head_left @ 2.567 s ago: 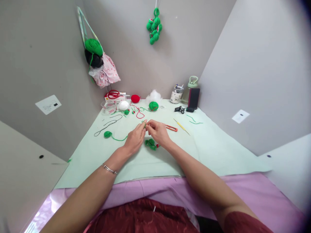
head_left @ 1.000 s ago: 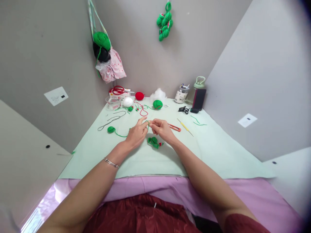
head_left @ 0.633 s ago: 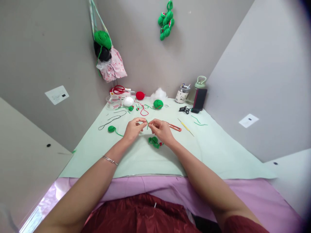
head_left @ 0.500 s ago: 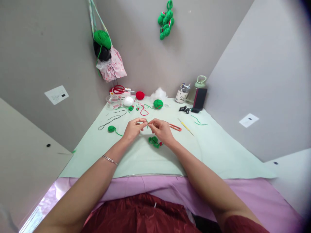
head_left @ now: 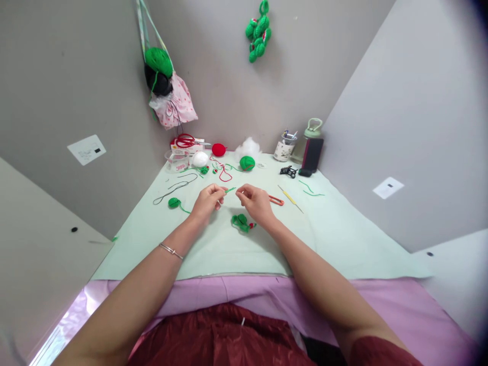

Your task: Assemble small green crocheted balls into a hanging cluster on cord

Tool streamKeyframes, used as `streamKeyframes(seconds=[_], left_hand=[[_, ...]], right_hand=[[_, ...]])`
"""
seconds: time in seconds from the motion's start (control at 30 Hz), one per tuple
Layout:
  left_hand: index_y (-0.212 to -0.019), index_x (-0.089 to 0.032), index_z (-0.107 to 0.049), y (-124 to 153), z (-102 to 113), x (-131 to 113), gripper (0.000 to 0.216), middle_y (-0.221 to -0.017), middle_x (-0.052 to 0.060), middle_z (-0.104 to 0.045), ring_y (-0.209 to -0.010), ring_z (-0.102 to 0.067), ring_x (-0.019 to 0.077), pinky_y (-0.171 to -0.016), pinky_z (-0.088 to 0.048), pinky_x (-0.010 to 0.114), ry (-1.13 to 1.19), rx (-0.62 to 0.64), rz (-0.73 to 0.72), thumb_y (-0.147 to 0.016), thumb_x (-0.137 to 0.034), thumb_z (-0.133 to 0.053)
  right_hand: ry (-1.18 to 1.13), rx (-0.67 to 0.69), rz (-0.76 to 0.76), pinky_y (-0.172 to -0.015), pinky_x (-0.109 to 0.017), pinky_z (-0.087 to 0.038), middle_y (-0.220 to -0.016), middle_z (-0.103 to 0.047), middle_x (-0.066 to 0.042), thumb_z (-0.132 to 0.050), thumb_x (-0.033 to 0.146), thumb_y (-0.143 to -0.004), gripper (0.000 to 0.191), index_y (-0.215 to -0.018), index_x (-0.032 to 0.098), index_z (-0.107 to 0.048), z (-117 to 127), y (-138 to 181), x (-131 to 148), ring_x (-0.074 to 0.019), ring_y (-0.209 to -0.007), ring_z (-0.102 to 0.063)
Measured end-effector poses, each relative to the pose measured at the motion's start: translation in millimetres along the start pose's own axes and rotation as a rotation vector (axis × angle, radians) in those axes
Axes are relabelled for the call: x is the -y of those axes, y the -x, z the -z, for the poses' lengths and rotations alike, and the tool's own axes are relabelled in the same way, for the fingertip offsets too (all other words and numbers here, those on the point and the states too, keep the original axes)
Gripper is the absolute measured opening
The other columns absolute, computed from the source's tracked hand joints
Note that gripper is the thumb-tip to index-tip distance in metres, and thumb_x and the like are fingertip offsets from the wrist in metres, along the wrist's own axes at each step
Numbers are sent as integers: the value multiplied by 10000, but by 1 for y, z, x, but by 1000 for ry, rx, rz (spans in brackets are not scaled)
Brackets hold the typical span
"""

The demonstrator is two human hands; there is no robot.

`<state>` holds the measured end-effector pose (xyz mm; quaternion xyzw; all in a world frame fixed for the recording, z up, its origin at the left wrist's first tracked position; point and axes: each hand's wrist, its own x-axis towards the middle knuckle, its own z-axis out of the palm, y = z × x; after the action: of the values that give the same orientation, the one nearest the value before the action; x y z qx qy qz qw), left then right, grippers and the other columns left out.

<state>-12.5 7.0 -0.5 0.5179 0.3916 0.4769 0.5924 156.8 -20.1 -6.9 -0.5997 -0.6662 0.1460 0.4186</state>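
Observation:
My left hand (head_left: 208, 201) pinches a short length of green yarn (head_left: 230, 190) between thumb and forefinger, its loose end pointing right. Just across a small gap is my right hand (head_left: 256, 202), thumb and fingertips pressed together; whatever they hold, if anything, is too small to make out. A green crocheted piece with a red bit (head_left: 240, 222) lies on the table below and between the hands. Left of my left hand sits a small green yarn ball (head_left: 174, 203), its strand running toward that hand. An orange-red handled tool (head_left: 276, 200) is partly hidden behind my right hand.
A yellow-handled crochet hook (head_left: 291, 199) and yarn scraps (head_left: 311, 189) lie to the right. Along the back are red scissors (head_left: 185, 141), a white ball (head_left: 200, 159), a red yarn ball (head_left: 218, 149), a green yarn ball (head_left: 247, 163), stuffing (head_left: 248, 148), a pen cup (head_left: 285, 149) and a phone (head_left: 312, 155).
My hands have moved slightly apart. The green yarn that stood upright between both sets of fingertips now slants out of my left hand only.

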Motion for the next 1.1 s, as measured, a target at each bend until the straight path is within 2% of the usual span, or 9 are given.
streamKeyframes(seconds=[0.1, 0.17, 0.3, 0.47, 0.6, 0.67, 0.8, 0.9, 1.1], left_hand=[[-672, -159, -524, 0, 2, -3, 160, -671, -3, -578, -507, -441, 51, -463, -322, 178, 130, 43, 47, -637, -237, -659], [-666, -164, -497, 0, 3, -6, 185, -658, -6, -576, -513, -453, 52, -474, -337, 175, 203, 88, 65, -642, -229, -669], [-654, -160, -462, 0, 4, -10, 206, -788, 27, -644, -518, -476, 43, -472, -350, 178, 270, 112, 68, -647, -209, -662], [-711, -159, -497, -1, 5, -5, 183, -849, 34, -646, -550, -524, 61, -500, -411, 199, 216, 174, 78, -722, -268, -644], [-881, -157, -580, -1, 2, -2, 181, -1053, 79, -678, -580, -549, 64, -517, -433, 208, 98, 170, 35, -784, -306, -616], [-1026, -167, -599, 0, 0, 0, 279, -1132, 95, -681, -589, -567, 70, -546, -456, 225, 33, 218, 37, -766, -262, -628], [-1073, -152, -612, 0, -3, 7, 362, -937, 75, -709, -638, -616, 113, -648, -508, 278, -58, 380, 66, -741, -269, -700], [-987, -137, -642, -2, -3, 13, 320, -788, 42, -678, -651, -629, 130, -674, -513, 291, -85, 410, 44, -752, -339, -726], [-954, -137, -642, -5, -2, 19, 336, -778, 45, -680, -652, -630, 139, -671, -509, 299, -115, 422, 28, -740, -378, -736]], right_hand=[[-118, 10, -65, -566, -243, -371, -532, -584, 38, -586, 328, -841, 155, -845, 201, -675, 3, -4, -4, -121, -515, -508], [-227, 20, -100, -544, -245, -376, -516, -559, 40, -605, 355, -820, 179, -841, 192, -675, 4, -6, -4, -121, -505, -498], [-466, 19, -172, -518, -246, -380, -526, -538, 37, -684, 400, -745, 232, -792, 173, -679, 7, -9, -1, -115, -517, -488], [-735, -32, -212, -522, -245, -374, -564, -556, 39, -771, 384, -670, 253, -766, 170, -678, 16, -11, 2, -87, -511, -458], [-831, -6, -210, -533, -245, -378, -597, -569, 38, -790, 355, -669, 224, -752, 178, -681, 19, -10, 5, -82, -529, -467], [-841, 8, -207, -525, -244, -368, -598, -572, 39, -797, 348, -668, 218, -750, 180, -685, 19, -10, 7, -77, -517, -455], [-884, -7, -208, -507, -236, -354, -603, -566, 45, -814, 332, -657, 216, -750, 186, -684, 20, -10, 8, -70, -507, -446], [-936, -69, -214, -503, -228, -363, -619, -565, 49, -819, 324, -655, 215, -755, 195, -680, 23, -12, 5, -68, -515, -451], [-1023, -157, -215, -503, -211, -378, -696, -584, 38, -837, 330, -641, 235, -767, 199, -688, 31, -17, 1, -62, -553, -471]])
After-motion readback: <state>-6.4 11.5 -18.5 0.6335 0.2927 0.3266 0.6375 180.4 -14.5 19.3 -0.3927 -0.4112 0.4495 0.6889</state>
